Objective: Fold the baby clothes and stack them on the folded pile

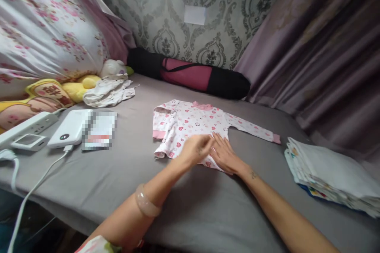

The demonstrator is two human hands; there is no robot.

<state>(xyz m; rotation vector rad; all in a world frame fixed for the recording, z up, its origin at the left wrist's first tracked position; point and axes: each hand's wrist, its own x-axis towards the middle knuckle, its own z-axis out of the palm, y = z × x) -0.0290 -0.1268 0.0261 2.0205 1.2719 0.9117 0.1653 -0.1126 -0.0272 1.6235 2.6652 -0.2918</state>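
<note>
A small long-sleeved shirt (198,122), white with pink hearts and a pink collar and cuffs, lies spread on the grey sheet. Its sleeve on the right stretches outward, while the one on the left is bent down along the body. My right hand (224,153) rests flat on the shirt's lower right part with fingers stretched out. Beside it, over the lower middle of the shirt, my left hand (196,148) has its fingers curled in close to my right fingers. Whatever it may hold is hidden.
Folded clothes (332,170) are stacked at the right. To the left are a white power bank (71,126) with a cable, a power strip (29,126), a crumpled white garment (108,91) and plush toys (74,89). A black-and-maroon long bag (187,74) lies against the wall.
</note>
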